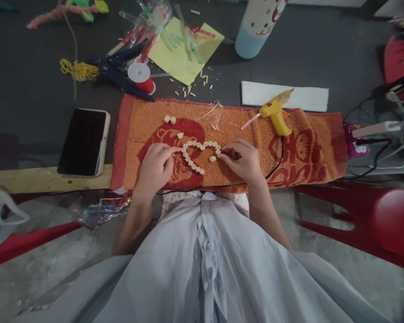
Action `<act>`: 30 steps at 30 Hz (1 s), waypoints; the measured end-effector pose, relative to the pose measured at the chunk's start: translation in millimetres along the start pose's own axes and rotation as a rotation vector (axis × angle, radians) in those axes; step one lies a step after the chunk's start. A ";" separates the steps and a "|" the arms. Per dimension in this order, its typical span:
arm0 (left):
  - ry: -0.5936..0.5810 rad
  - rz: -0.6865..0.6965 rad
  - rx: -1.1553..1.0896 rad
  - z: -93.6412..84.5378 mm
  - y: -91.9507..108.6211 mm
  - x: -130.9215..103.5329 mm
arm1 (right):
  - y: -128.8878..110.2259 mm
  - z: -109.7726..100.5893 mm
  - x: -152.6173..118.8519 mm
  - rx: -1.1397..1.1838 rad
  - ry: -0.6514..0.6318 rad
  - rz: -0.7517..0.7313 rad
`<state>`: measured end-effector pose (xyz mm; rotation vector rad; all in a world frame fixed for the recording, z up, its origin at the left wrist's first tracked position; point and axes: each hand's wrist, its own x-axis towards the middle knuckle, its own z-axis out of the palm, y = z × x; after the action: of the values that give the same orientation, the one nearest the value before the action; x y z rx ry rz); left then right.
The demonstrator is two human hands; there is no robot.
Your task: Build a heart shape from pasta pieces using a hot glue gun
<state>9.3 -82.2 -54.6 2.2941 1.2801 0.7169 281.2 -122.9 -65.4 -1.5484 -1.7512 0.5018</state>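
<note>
A cream heart outline [189, 161] built of small pieces lies on an orange and red towel [235, 134]. Its left side runs down to the bottom tip, while the lower right side is open. My left hand [157, 165] pinches the heart's left edge between thumb and fingers. On the other side, my right hand [242, 159] has its thumb and fingertips closed at the heart's right edge. A loose cream cluster [212, 159] sits inside the heart near my right thumb. Other clusters [169, 120] lie above my left hand.
A yellow glue gun [276, 115] rests on the towel's right half, its cord trailing toward me. Behind it are a white strip [299, 96] and a bottle [256, 33]. Dark blue pliers [117, 72], a red thread spool [142, 78] and a phone [84, 141] are at left.
</note>
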 end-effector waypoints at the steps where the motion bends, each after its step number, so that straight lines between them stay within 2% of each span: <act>1: 0.002 0.003 -0.002 0.0 0.0 -0.1 | 0.2 0.0 -0.1 0.007 0.001 -0.002; 13: -0.010 0.011 0.008 -0.5 0.1 -2.8 | -0.7 -0.2 0.0 0.005 0.000 0.000; 30: -0.035 0.106 0.021 -3.1 0.3 -10.7 | -0.9 -0.4 -3.0 0.009 0.035 -0.064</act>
<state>2.8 -91.2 -54.5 2.3959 1.1625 0.6986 281.0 -126.1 -65.3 -1.4814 -1.7634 0.4485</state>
